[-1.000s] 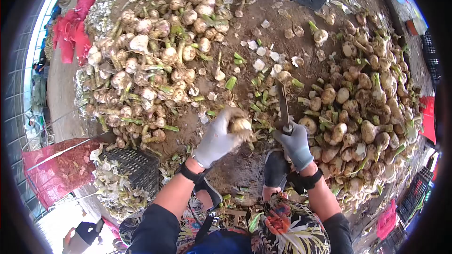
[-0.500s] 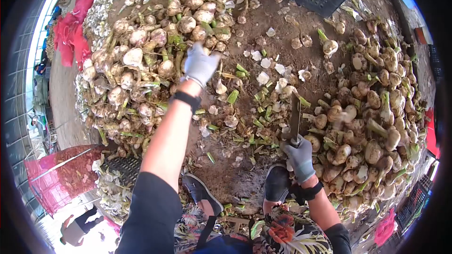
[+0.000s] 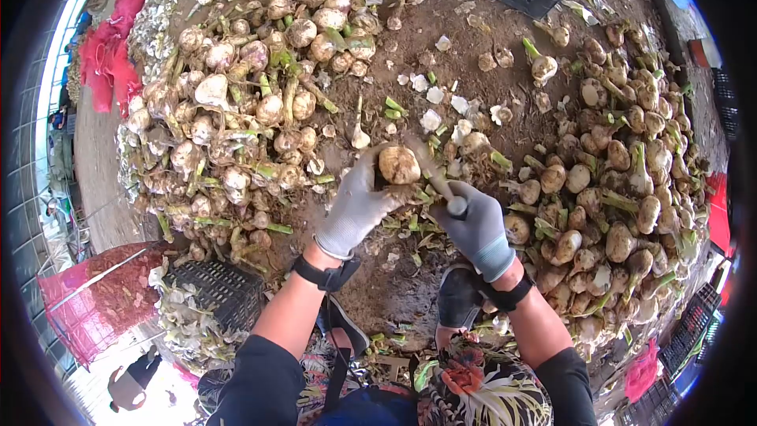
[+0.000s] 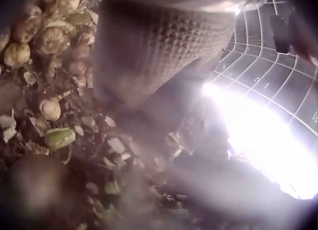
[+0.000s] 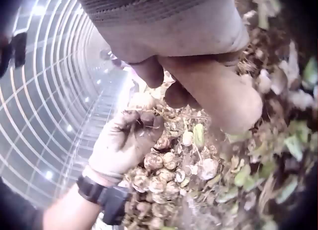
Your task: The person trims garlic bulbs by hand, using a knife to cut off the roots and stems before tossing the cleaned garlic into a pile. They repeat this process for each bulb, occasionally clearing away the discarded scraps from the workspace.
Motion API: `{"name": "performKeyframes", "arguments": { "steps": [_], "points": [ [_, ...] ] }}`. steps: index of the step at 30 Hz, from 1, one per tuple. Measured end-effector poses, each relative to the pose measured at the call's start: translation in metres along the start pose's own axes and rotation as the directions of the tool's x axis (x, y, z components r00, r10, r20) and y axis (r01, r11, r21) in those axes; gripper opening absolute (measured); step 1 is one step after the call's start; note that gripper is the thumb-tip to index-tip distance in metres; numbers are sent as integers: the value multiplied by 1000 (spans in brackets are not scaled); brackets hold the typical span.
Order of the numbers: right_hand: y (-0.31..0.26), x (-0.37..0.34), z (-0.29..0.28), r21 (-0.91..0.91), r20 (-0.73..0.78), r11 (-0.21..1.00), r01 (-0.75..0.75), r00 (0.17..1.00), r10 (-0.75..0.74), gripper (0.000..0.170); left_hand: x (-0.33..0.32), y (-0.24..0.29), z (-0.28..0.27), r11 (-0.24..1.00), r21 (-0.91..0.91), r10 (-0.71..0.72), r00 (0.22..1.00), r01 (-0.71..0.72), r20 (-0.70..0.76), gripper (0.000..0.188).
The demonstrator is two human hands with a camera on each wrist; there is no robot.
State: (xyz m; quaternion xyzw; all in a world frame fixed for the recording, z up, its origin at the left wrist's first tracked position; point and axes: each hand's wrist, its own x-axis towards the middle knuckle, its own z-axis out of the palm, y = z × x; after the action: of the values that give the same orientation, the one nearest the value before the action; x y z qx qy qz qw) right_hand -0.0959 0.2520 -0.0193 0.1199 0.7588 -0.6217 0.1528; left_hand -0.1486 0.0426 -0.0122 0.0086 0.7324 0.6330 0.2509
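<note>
Left hand [image 3: 352,209], back from the left garlic heap [image 3: 270,109], gripping one bulb [image 3: 399,166]; right hand [image 3: 476,229], shifted left, gripping blurred knife [image 3: 438,184].

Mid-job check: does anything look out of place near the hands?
Yes: a small garlic bulb lies on the dirt beyond the left hand, apart from the left garlic heap, so it looks stray.

2 hands [image 3: 355,213] [image 3: 477,229], 1 knife [image 3: 440,184], 2 bulb grps [image 3: 270,109] [image 3: 619,243]
</note>
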Motion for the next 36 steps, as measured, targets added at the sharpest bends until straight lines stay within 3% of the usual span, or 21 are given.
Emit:
{"name": "performKeyframes", "arguments": {
  "steps": [1, 2, 5, 6, 11, 13, 14, 17, 19, 21, 24, 25, 26, 27, 29, 30, 31, 33, 34, 35, 36],
  "points": [
    [-5, -3, 0, -412, 49, 864, 291, 954, -297, 29, -10, 1, 0, 997, 71, 9, 999, -11, 31, 68],
    [-13, -5, -2, -525, 146, 798, 295, 955, -257, 30, -17, 1, 7, 930, -351, -90, 994, 105, 59, 68],
    [-25, -16, 0, -688, 211, 649, 324, 945, -248, 30, -36, -11, 11, 921, -372, -127, 992, 113, -14, 69],
    [-30, -19, 2, -710, 229, 630, 315, 949, -215, 30, -44, -12, 9, 850, -516, -83, 994, 107, 70, 71],
    [-28, -32, 9, -698, 245, 639, 324, 946, -213, 28, -59, -9, 6, 910, -414, -16, 999, 27, 30, 76],
    [-20, -36, 12, -706, 156, 617, 347, 927, -342, 29, -64, -9, 6, 931, -362, -7, 996, 37, 86, 79],
    [-21, -38, 12, -707, 155, 617, 347, 926, -343, 29, -66, -9, 7, 972, -234, 23, 999, -18, 21, 79],
    [-15, -41, 11, -700, 166, 646, 305, 949, -268, 20, -66, 0, 3, 990, -91, -101, 992, 108, 78, 64],
    [14, -33, 1, -691, -24, 719, -76, 996, 82, 13, -76, 31, 10, 990, -127, -40, 982, 65, 186, 66],
    [25, -43, -12, -610, -93, 789, -77, 995, 25, 18, -82, 45, 22, 994, -88, 78, 982, -64, 170, 66],
    [28, -49, -12, -395, -105, 916, -67, 994, 28, 24, -75, 34, 28, 997, -73, 40, 996, -34, 83, 61],
    [27, -50, -9, -346, -26, 937, -40, 999, 33, 26, -74, 31, 26, 980, 161, 102, 989, -119, 112, 51],
    [23, -53, -4, -291, 51, 957, -22, 998, 38, 28, -75, 28, 24, 902, 384, 150, 976, -200, 158, 42],
    [12, -55, -2, -285, 48, 958, -29, 998, 45, 28, -76, 25, 23, 901, 385, 143, 976, -197, 165, 42],
    [-18, -52, -1, -307, 160, 951, 49, 987, 1, 29, -75, 23, 21, 621, 696, 108, 919, -360, 379, 29],
    [-22, -51, -1, -303, 186, 947, 110, 981, -54, 27, -74, 23, 23, 487, 732, 219, 878, -477, 426, 22],
    [-16, -48, -2, -300, 187, 948, 111, 981, -56, 27, -75, 25, 22, 484, 734, 217, 878, -476, 427, 22],
    [14, -41, -8, -508, 222, 861, -8, 965, 140, 23, -77, 38, 18, 308, 732, 237, 794, -607, 559, 26],
    [29, -46, -17, -586, 180, 810, -6, 974, 137, 22, -77, 38, 14, 263, 725, 346, 764, -636, 545, 25],
    [43, -49, -19, -546, 143, 820, -173, 945, 294, 29, -74, 47, 24, 452, 701, 353, 832, -552, 428, 25],
    [74, -60, -12, -270, 118, 941, -202, 963, 241, 28, -73, 63, 45, 632, 637, 321, 897, -441, 303, 25]
  ]
}}
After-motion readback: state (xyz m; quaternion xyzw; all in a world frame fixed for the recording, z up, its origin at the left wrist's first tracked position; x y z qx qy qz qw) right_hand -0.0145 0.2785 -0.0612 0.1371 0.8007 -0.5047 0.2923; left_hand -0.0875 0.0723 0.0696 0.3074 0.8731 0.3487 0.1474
